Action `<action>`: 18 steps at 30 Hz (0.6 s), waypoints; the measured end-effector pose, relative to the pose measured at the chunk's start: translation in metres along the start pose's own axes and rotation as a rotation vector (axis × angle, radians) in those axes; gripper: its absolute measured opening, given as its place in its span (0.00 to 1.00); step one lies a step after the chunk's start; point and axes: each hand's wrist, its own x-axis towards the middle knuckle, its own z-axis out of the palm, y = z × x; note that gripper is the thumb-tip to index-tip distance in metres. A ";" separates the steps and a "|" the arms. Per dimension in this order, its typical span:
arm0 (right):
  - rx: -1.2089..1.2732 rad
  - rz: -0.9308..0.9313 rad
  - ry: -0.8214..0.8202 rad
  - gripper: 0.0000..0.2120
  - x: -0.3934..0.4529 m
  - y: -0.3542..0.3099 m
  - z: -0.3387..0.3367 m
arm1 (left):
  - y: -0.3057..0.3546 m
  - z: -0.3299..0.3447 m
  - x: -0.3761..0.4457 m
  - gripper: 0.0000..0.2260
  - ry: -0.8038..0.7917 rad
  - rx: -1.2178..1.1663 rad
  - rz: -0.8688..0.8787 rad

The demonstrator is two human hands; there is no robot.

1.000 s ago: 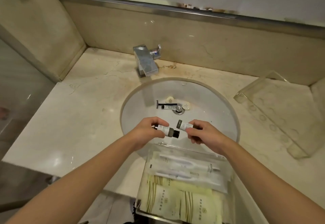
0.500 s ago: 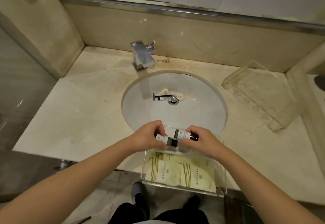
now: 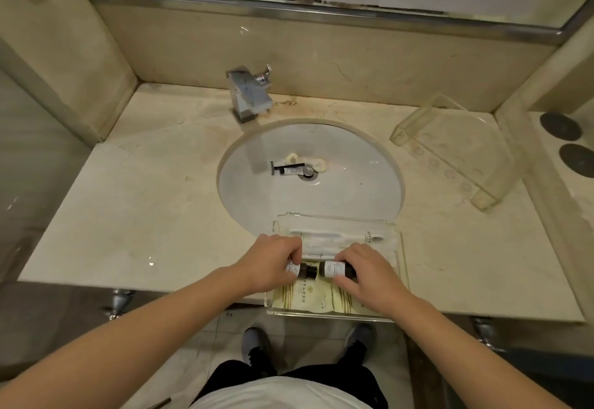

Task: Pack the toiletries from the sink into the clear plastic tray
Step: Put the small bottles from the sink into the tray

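- Clear plastic tray [image 3: 400,283] sits at the counter's front edge, far end over the sink [image 3: 257,203] rim; sachets and white wrapped items already inside.
- Head view: left hand [image 3: 273,264] pinches left bottle [image 3: 300,269], right hand [image 3: 366,275] pinches right bottle [image 3: 336,268]; both lie flat, long axes left-right, dark caps nearly touching, low over the sachets.
- Razor [image 3: 286,169] and two small packets near the drain, well beyond both hands.
- Versus 0.5 s ago: bottles have come from the tray's far end toward its middle.

The tray [image 3: 398,248] sits on the bench [image 3: 144,215] in front of the sink [image 3: 353,183]. A razor [image 3: 279,169] lies in the sink by the drain [image 3: 308,173]. The tap [image 3: 249,93] stands behind.
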 end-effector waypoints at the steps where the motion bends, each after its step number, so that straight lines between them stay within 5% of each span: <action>1: -0.022 -0.014 0.028 0.15 0.001 -0.001 0.003 | 0.000 0.000 0.001 0.09 0.006 0.014 0.010; 18: -0.073 -0.132 0.111 0.12 0.006 -0.002 0.009 | -0.002 0.008 0.010 0.12 0.065 0.173 0.046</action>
